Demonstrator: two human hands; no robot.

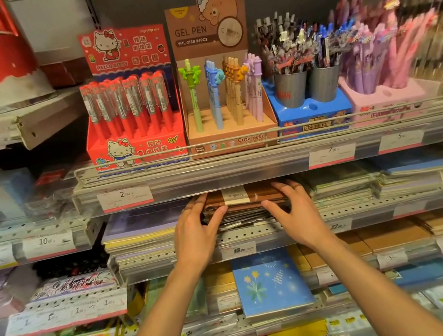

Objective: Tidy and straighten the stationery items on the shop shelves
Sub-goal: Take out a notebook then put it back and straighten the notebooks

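Observation:
A stack of brown notebooks [245, 202] with a pale label band lies on the second shelf, under the pen shelf. My left hand [196, 231] grips the stack's left side, thumb on the front edge and fingers over the top. My right hand [293, 211] grips its right side the same way. Both forearms reach up from the bottom of the view. The back of the stack is hidden under the shelf above.
The shelf above holds a red Hello Kitty pen box [132, 124], a brown gel pen box [223, 102], blue [311, 110] and pink [382, 98] pen holders behind a wire rail [176, 153]. Notebook piles [142, 229] flank the stack. A blue flowered notebook [269, 280] lies below.

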